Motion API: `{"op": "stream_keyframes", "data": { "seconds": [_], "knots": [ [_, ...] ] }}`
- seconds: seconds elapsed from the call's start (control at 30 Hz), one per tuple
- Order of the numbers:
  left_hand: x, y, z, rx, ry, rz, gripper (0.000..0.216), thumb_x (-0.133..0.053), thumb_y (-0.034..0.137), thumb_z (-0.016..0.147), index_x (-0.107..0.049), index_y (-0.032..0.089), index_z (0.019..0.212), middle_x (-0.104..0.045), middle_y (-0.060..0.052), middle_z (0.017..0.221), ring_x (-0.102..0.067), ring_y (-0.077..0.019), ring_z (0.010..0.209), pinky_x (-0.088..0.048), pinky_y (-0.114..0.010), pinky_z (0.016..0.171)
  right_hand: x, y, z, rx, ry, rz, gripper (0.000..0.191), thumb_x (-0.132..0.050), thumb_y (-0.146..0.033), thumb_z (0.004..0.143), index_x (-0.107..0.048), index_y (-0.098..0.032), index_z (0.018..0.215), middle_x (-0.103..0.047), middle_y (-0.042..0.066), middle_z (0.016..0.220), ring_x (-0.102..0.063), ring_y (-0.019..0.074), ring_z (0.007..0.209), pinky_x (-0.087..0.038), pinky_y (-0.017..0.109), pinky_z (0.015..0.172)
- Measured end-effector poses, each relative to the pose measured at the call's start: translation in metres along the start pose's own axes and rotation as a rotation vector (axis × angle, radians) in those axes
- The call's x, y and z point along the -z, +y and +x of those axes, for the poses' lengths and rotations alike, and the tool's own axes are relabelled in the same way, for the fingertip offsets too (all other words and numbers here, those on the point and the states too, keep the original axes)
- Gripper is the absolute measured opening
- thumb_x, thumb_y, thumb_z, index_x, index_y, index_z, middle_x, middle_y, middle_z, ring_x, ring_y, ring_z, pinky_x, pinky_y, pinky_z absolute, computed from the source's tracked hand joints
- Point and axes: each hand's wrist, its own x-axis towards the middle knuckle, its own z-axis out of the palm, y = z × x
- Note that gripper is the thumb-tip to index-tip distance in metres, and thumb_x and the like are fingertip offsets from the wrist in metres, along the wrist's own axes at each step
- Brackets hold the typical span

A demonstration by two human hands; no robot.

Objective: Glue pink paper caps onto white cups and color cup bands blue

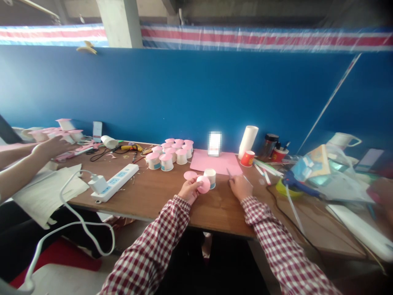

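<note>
My left hand (189, 190) is closed on a round pink paper disc (204, 185), pinched by its left edge. Just behind that disc stands a white paper cup (210, 176), partly hidden by it. A second pink disc (190, 175) shows beyond my left fingers. On the table to the right, my right hand (241, 187) is closed round a slim, pointed grey tool (229, 172); most of it is hidden, so its kind is unclear. In front of both hands lies a pink sheet (215, 161).
Several paper cups with pink disc tops (170, 152) stand back left. A power strip (116, 182) lies nearer. To the right are a red cup (247, 158), a white roll (249, 139), markers (265, 174) and a blue glue gun (302, 185). A co-worker's arm (27, 164) reaches in at left.
</note>
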Motion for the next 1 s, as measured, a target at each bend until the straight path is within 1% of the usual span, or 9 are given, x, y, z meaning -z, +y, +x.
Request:
{"op": "stream_keyframes", "data": {
  "seconds": [0.13,0.27,0.4,0.57,0.7,0.8,0.87,0.93,1.0],
  "knots": [
    [0.000,0.001,-0.001,0.002,-0.023,-0.003,0.039,-0.073,0.019,0.062,-0.057,0.014,0.097,-0.062,-0.007,0.090,-0.060,-0.0149,0.078,-0.050,-0.022,0.059,0.000,0.000,-0.001,-0.003,0.014,0.002,0.025,-0.042,-0.032,0.088,-0.064,-0.021,0.095,-0.060,0.007,0.100,-0.058,0.0170,0.088,-0.040,0.025,0.067],
    [-0.001,0.002,-0.001,0.006,-0.010,-0.003,0.038,-0.074,0.019,0.062,-0.058,0.013,0.097,-0.063,-0.007,0.089,-0.060,-0.0143,0.075,-0.049,-0.022,0.059,0.001,-0.002,-0.002,0.002,0.035,0.003,0.026,-0.039,-0.031,0.089,-0.063,-0.022,0.093,-0.061,0.006,0.097,-0.056,0.0175,0.088,-0.038,0.025,0.066],
    [-0.001,0.001,-0.001,0.001,-0.015,0.002,0.038,-0.073,0.019,0.062,-0.058,0.014,0.097,-0.063,-0.008,0.090,-0.061,-0.0152,0.076,-0.050,-0.023,0.059,0.003,-0.004,-0.003,0.025,0.085,0.003,0.027,-0.037,-0.029,0.090,-0.061,-0.021,0.097,-0.059,0.007,0.100,-0.053,0.0185,0.092,-0.037,0.026,0.072],
    [0.000,0.002,-0.001,0.000,-0.012,0.006,0.039,-0.073,0.020,0.063,-0.058,0.014,0.098,-0.063,-0.007,0.088,-0.061,-0.0152,0.075,-0.049,-0.022,0.057,0.004,-0.006,-0.005,0.110,0.210,0.036,0.025,-0.039,-0.028,0.089,-0.058,-0.018,0.102,-0.057,0.007,0.102,-0.049,0.0193,0.095,-0.034,0.027,0.081],
    [-0.002,0.000,-0.001,0.002,0.006,0.008,0.042,-0.074,0.021,0.062,-0.057,0.015,0.100,-0.062,-0.007,0.090,-0.062,-0.0165,0.077,-0.049,-0.022,0.055,0.001,-0.006,-0.006,0.185,0.244,0.080,0.026,-0.040,-0.026,0.088,-0.058,-0.016,0.103,-0.056,0.008,0.103,-0.048,0.0195,0.097,-0.034,0.028,0.085],
    [-0.004,0.001,-0.004,-0.029,0.036,0.003,0.042,-0.074,0.021,0.061,-0.056,0.016,0.098,-0.062,-0.005,0.087,-0.060,-0.0140,0.072,-0.049,-0.021,0.053,-0.001,-0.006,-0.006,0.193,0.248,0.095,0.026,-0.040,-0.026,0.088,-0.058,-0.016,0.103,-0.056,0.008,0.103,-0.048,0.0198,0.096,-0.034,0.028,0.085],
    [-0.001,0.006,-0.004,-0.069,0.043,0.002,0.041,-0.074,0.021,0.061,-0.057,0.016,0.097,-0.061,-0.005,0.085,-0.059,-0.0121,0.068,-0.048,-0.020,0.053,-0.002,-0.006,-0.006,0.198,0.240,0.104,0.026,-0.040,-0.025,0.088,-0.058,-0.016,0.103,-0.056,0.009,0.103,-0.047,0.0199,0.097,-0.035,0.028,0.085],
    [0.007,0.016,-0.002,-0.122,0.060,0.029,0.043,-0.074,0.022,0.061,-0.057,0.016,0.099,-0.061,-0.005,0.087,-0.059,-0.0113,0.068,-0.047,-0.020,0.053,-0.003,-0.006,-0.006,0.198,0.230,0.109,0.026,-0.040,-0.026,0.087,-0.058,-0.016,0.103,-0.056,0.009,0.104,-0.047,0.0202,0.097,-0.035,0.029,0.085],
    [0.021,0.030,0.003,-0.193,0.156,0.101,0.047,-0.075,0.023,0.059,-0.057,0.016,0.101,-0.062,-0.007,0.091,-0.060,-0.0128,0.070,-0.047,-0.021,0.053,-0.003,-0.006,-0.007,0.195,0.221,0.111,0.026,-0.041,-0.026,0.087,-0.058,-0.016,0.104,-0.055,0.009,0.104,-0.047,0.0204,0.098,-0.035,0.029,0.085]
  ]
}}
